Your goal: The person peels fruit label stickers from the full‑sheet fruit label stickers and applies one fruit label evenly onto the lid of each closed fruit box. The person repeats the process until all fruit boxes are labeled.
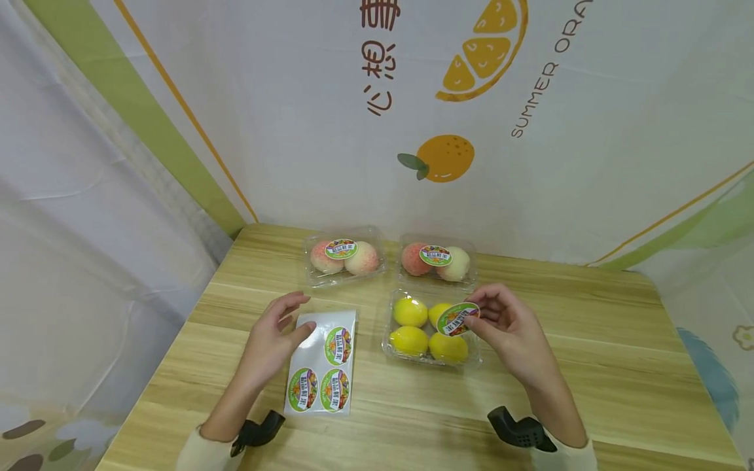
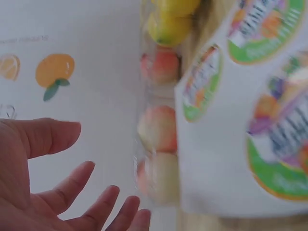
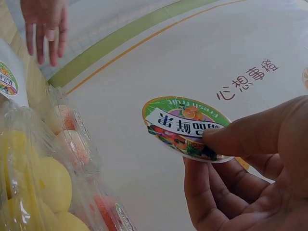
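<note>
Between thumb and fingers, my right hand [image 1: 505,327] pinches an oval fruit sticker [image 1: 452,320], green-rimmed with a printed label, seen closely in the right wrist view [image 3: 178,126]. The sticker is above a clear plastic box of lemons [image 1: 410,341]. My left hand [image 1: 275,339] hovers over the upper left edge of a white sticker sheet [image 1: 312,353], its fingers loosely bent and holding nothing. Three stickers show on that sheet. In the left wrist view the left hand [image 2: 62,187] has its thumb and fingers spread apart.
Behind the lemons stand two clear boxes of peaches, one at left [image 1: 361,258] and one at right [image 1: 453,264], each bearing a sticker on its lid. A printed curtain [image 1: 318,131] hangs along the back edge of the wooden table [image 1: 589,340].
</note>
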A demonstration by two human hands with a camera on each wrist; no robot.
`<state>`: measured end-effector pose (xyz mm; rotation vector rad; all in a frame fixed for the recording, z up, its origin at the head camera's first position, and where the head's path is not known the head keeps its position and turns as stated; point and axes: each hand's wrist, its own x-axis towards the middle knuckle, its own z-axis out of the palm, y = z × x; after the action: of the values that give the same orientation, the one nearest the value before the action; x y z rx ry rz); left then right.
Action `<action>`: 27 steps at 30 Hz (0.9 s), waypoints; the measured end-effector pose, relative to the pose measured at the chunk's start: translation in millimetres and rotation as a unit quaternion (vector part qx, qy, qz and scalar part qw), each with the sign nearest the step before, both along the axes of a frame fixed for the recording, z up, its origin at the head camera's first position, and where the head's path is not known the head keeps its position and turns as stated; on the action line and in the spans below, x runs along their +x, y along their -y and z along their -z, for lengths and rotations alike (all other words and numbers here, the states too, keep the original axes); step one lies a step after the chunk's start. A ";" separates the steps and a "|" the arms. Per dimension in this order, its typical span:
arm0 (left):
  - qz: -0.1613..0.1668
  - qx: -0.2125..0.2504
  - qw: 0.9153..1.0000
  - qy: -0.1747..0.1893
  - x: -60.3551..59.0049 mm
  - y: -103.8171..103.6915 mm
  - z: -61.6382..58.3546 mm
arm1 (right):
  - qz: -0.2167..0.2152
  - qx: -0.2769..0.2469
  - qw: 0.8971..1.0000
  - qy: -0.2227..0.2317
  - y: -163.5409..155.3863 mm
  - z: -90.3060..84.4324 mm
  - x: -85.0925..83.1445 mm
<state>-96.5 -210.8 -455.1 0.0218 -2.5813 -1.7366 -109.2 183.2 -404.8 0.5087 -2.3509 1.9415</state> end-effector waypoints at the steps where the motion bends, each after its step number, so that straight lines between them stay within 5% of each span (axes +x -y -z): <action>1: -0.002 -0.004 1.000 -0.018 -2.1 -4.9 -3.5 | 0.001 0.000 1.000 0.001 0.1 0.2 -0.2; 9: 0.054 -0.024 0.991 -0.119 -17.0 -52.3 -28.2 | 0.004 0.007 1.000 0.006 1.3 1.3 -0.6; 20: 0.190 -0.015 0.974 -0.122 -28.4 -119.0 -49.1 | -0.006 0.014 1.000 -0.001 3.6 5.1 -2.6; 27: 0.228 -0.010 0.965 -0.128 -33.8 -148.9 -48.3 | -0.024 0.013 1.000 -0.012 5.1 7.8 -2.8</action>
<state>-130.3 -61.9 -406.8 -0.8007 -2.5425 -1.6872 -112.1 178.0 -412.5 0.5931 -2.3737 1.9159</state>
